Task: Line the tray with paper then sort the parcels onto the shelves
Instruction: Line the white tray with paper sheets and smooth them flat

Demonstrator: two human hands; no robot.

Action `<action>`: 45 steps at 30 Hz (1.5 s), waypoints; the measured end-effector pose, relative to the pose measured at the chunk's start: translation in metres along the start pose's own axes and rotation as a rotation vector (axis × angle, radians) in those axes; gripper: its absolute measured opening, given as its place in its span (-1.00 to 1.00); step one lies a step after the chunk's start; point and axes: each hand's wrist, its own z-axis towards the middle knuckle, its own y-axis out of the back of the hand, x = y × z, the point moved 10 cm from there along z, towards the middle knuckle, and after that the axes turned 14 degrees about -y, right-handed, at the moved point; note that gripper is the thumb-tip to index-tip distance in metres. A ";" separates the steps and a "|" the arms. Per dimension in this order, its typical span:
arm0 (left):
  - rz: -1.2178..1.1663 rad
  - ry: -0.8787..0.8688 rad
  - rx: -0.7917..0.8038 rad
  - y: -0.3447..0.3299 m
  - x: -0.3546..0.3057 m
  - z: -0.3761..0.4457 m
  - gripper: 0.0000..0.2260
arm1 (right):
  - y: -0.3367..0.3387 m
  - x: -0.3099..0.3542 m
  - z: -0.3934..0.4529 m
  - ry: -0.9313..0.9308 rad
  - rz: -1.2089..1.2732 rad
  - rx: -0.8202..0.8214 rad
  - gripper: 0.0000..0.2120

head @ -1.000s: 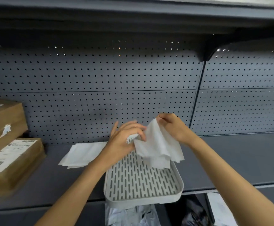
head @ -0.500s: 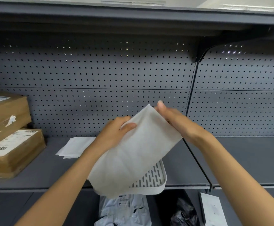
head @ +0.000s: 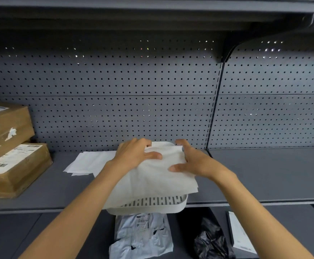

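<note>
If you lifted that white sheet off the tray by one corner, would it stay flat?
Probably not. The paper sheet drapes and overhangs the tray, so it looks thin and floppy. It likely weighs little and may slide: both the left hand and right hand press it down.

Grey perforated back panel, pinpricks of light through upper holes. Dark upright seam divides two bays. Upper shelf underside in shadow; curved bracket at right.
</note>
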 end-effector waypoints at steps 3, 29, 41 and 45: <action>0.014 0.001 0.101 -0.029 -0.004 0.002 -0.42 | -0.012 -0.016 0.003 -0.092 -0.050 -0.003 -0.19; -0.210 -0.260 0.394 -0.089 -0.019 -0.066 -0.90 | -0.068 -0.032 -0.010 -0.006 -0.616 0.034 -0.58; -0.305 -0.253 0.182 -0.079 -0.047 -0.070 -0.85 | -0.037 -0.035 -0.014 0.034 -0.431 -0.101 -0.77; -0.260 -0.292 0.105 -0.080 -0.065 -0.065 -0.87 | -0.028 -0.041 -0.013 0.012 -0.351 -0.135 -0.80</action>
